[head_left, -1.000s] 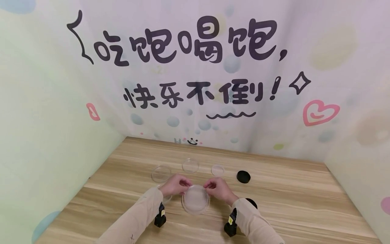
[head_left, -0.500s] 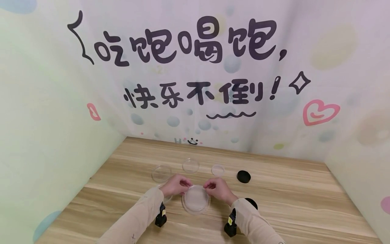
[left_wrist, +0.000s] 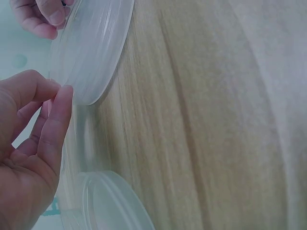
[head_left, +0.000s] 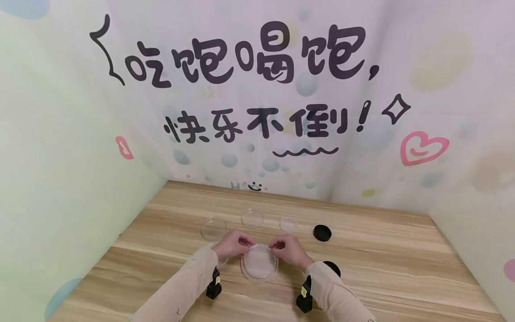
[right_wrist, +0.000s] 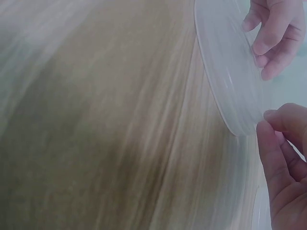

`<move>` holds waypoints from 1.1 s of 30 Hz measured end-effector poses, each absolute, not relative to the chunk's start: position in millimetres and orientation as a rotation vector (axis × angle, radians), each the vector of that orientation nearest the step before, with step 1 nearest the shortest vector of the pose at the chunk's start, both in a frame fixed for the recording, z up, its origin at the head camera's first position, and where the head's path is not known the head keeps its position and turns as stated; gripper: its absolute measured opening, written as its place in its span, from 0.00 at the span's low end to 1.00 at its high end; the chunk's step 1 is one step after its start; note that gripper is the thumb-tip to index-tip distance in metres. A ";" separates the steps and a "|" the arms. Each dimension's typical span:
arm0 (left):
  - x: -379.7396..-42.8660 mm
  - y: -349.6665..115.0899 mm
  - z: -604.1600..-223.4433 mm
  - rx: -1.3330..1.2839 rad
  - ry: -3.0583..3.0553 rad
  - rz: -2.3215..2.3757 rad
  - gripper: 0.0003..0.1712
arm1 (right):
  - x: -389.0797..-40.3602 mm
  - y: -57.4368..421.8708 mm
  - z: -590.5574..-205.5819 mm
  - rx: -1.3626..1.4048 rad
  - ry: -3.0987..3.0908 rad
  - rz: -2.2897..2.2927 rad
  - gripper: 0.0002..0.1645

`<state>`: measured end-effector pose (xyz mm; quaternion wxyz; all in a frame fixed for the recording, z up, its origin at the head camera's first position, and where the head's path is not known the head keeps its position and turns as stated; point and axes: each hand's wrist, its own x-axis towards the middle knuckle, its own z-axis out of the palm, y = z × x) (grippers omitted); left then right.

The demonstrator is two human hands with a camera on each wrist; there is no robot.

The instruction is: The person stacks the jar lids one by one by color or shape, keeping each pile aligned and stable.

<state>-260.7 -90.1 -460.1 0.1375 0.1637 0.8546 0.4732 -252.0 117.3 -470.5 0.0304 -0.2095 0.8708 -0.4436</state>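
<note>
A clear round dish like a petri dish (head_left: pixel 260 264) lies in front of me at mid-table in the head view. It shows a double rim; whether a second piece sits under it, I cannot tell. At its far left edge, my left hand (head_left: pixel 235 243) pinches the rim between thumb and fingertips. My right hand (head_left: pixel 290 249) pinches the same rim at the far right. Both wrist views bring this close: the left thumb and finger meet at the dish (left_wrist: pixel 96 52), as do the right ones on the dish (right_wrist: pixel 230 67).
Behind the hands lie clear round dishes, one at left (head_left: pixel 214 229), one in the middle (head_left: pixel 252 218) and a smaller one (head_left: pixel 288 224). A black disc (head_left: pixel 322 232) is at right. Another black disc (head_left: pixel 332 267) is partly hidden by the right sleeve; a clear dish (head_left: pixel 221 262) by the left wrist.
</note>
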 end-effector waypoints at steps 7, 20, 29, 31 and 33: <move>-259.8 -89.3 -458.9 0.464 2.492 1.347 0.09 | -253.5 117.3 -472.3 -0.629 2.687 -1.364 0.04; -263.6 -87.6 -461.5 0.470 2.494 1.341 0.08 | -252.7 118.4 -471.3 -0.645 2.691 -1.367 0.03; -263.4 -89.1 -461.5 0.503 2.484 1.360 0.09 | -253.0 117.7 -472.0 -0.645 2.697 -1.362 0.03; -263.4 -88.9 -461.7 0.492 2.478 1.362 0.08 | -252.6 117.3 -471.6 -0.646 2.695 -1.365 0.03; -263.5 -88.7 -461.5 0.477 2.471 1.368 0.09 | -252.6 117.4 -471.6 -0.647 2.698 -1.360 0.03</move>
